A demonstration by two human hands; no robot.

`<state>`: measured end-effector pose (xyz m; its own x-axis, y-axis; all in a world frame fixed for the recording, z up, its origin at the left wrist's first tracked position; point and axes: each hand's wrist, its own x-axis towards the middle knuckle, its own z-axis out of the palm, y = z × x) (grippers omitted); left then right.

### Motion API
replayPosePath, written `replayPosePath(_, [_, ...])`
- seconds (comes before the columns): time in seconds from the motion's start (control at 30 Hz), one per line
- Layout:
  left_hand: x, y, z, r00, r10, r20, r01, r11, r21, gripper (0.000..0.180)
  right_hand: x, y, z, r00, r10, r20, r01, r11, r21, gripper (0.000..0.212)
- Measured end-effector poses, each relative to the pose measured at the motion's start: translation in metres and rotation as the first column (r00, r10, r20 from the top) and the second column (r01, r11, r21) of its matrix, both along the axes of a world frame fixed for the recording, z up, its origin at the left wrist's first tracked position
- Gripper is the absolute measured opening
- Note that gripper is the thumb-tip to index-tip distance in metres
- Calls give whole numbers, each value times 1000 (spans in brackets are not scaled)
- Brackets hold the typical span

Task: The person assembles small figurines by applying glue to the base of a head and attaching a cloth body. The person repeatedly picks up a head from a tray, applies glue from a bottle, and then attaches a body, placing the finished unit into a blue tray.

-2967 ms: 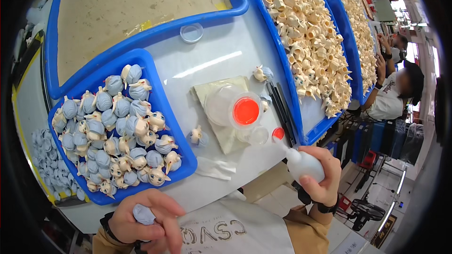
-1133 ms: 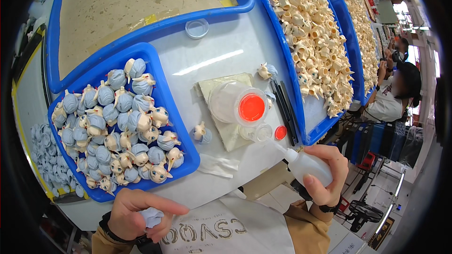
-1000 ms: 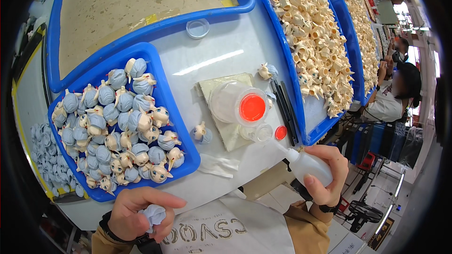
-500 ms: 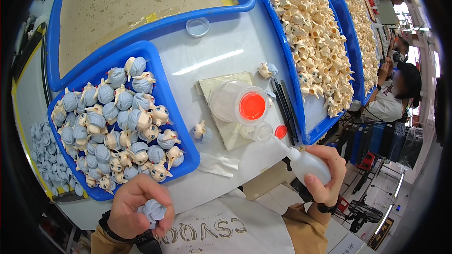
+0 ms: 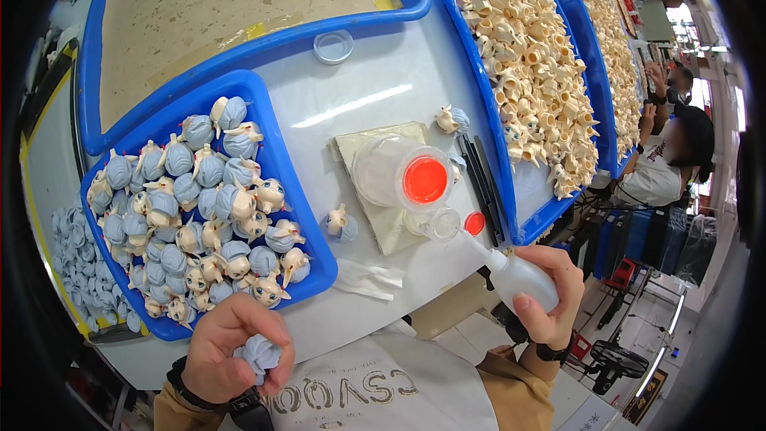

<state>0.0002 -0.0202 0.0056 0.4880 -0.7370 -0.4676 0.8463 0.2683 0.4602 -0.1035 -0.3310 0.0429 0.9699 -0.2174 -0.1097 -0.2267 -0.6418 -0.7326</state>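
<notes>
Between the fingers of my left hand (image 5: 231, 347) sits a light blue doll hair piece (image 5: 259, 357), held over my lap near the table's front edge. My right hand (image 5: 550, 295) grips a translucent squeeze bottle (image 5: 523, 281), its thin nozzle pointing up and left at the mouth of a small clear jar (image 5: 443, 224). Whether the nozzle tip is inside the jar I cannot tell. Just left of my left hand's reach, a blue tray (image 5: 323, 267) holds many doll heads (image 5: 267, 291) with blue hair and painted faces.
A larger clear container (image 5: 391, 172) with a red face lies on a pale slab (image 5: 351, 144). Beside it are a red cap (image 5: 474, 223), dark tools (image 5: 483, 183) and a loose head (image 5: 341, 224). A blue tray of cream parts (image 5: 527, 72) stands right. Co-workers sit beyond.
My hands and what they hold stay almost in place. At the far right, a co-worker's hand has lifted.
</notes>
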Motion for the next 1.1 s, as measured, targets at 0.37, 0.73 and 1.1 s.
replayPosePath(0.37, [0, 0, -1, 1000, -14, 7, 14, 1000, 12, 45, 0, -1, 0, 1000, -14, 21, 14, 1000, -4, 43])
replayPosePath(0.73, [0, -1, -1, 1000, -8, 19, 8, 1000, 8, 45, 4, -1, -3, 1000, -4, 27, 4, 1000, -19, 42])
replayPosePath(1.1, [0, -1, -2, 1000, -14, 20, 14, 1000, 1, 44, 4, -2, -3, 999, 25, 41, -24, 999, -38, 42])
